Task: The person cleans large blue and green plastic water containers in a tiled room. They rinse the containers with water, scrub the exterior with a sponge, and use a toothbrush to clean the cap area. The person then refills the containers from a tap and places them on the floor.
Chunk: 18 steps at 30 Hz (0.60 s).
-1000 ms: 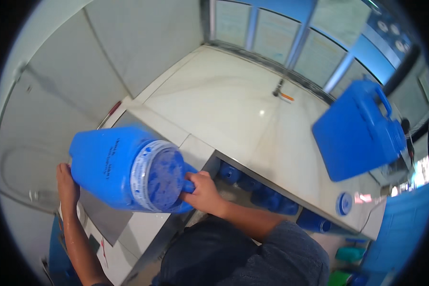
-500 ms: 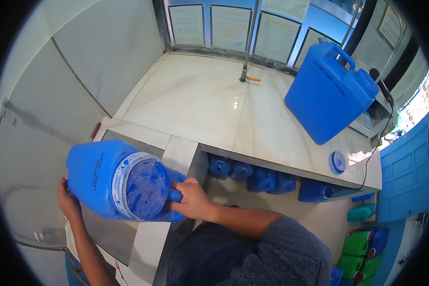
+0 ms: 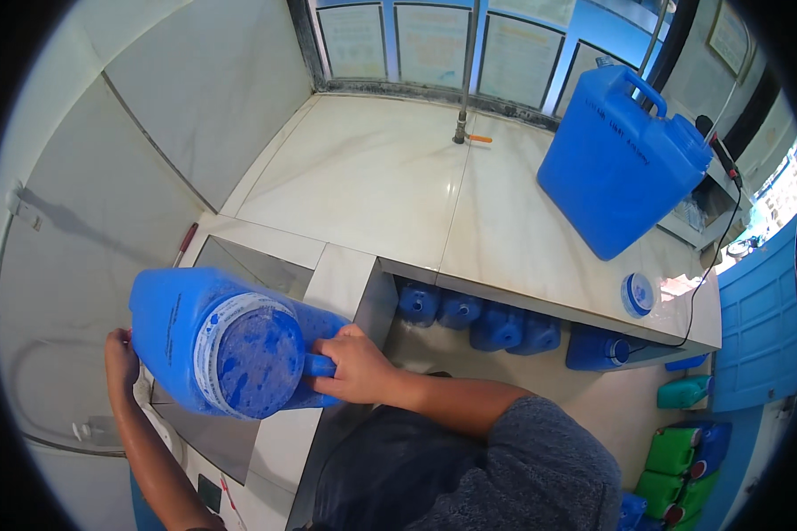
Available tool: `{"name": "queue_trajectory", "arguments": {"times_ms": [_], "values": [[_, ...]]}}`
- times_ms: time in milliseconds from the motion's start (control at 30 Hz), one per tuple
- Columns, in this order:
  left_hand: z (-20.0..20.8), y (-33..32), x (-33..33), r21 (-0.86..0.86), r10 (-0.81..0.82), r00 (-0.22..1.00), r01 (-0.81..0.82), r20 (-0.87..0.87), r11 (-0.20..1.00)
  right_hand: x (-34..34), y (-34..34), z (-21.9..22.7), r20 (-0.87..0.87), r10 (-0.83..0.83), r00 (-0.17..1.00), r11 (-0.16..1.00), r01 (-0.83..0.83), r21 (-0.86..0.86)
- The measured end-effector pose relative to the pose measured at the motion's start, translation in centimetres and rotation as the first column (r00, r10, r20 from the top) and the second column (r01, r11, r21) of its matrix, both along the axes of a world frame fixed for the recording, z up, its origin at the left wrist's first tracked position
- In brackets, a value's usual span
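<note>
A blue plastic water jug (image 3: 170, 332) is tilted over the recessed basin at the left, its wide cap (image 3: 259, 363) facing up toward me and mottled with worn patches. My right hand (image 3: 356, 365) is closed around the jug's handle (image 3: 321, 365). At the jug's far left end, my left hand (image 3: 122, 356) holds its side, with the fingertips partly hidden behind the plastic. A second blue jug (image 3: 620, 168) stands uncapped on the white tiled counter at the right. Near the counter's front edge lies a round blue-and-white cap (image 3: 637, 295).
A pipe tap with an orange lever (image 3: 469, 138) rises from the counter. Several blue jugs (image 3: 496, 327) sit below it. Green jugs (image 3: 669, 450) are stacked at the lower right. A black cable (image 3: 710, 265) hangs over the counter edge. A red-handled tool (image 3: 187, 239) leans by the basin.
The held jug has shifted slightly left and turned a little, both hands staying on it. The whole view has moved slightly; the standing jug and loose cap stay where they were.
</note>
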<state>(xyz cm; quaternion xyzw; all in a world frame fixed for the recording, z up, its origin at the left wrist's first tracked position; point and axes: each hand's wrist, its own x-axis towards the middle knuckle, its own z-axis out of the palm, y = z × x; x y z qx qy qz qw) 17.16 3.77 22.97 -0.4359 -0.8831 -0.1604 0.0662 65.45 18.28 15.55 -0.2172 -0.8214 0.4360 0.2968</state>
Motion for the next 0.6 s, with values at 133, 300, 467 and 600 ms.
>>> {"name": "queue_trajectory", "arguments": {"times_ms": [133,300,467,600], "values": [[0.0,-0.2,0.1,-0.031,-0.017,0.998,0.015,-0.061,0.999,0.2,-0.2,0.1,-0.027,0.016,1.000,0.999,-0.017,-0.034],[1.7,2.9,8.9,0.139,0.116,0.993,-0.112,-0.023,0.984,0.4,0.2,-0.3,-0.005,-0.073,0.997,0.993,0.072,-0.092],[0.2,2.4,8.7,0.228,0.040,0.905,0.064,-0.424,0.972,0.5,0.3,-0.4,0.034,-0.050,0.998,0.991,0.054,-0.120],[1.8,2.1,9.1,0.159,0.077,0.945,-0.027,-0.317,0.987,0.5,0.2,-1.2,0.047,-0.027,0.999,0.993,0.033,-0.116]]}}
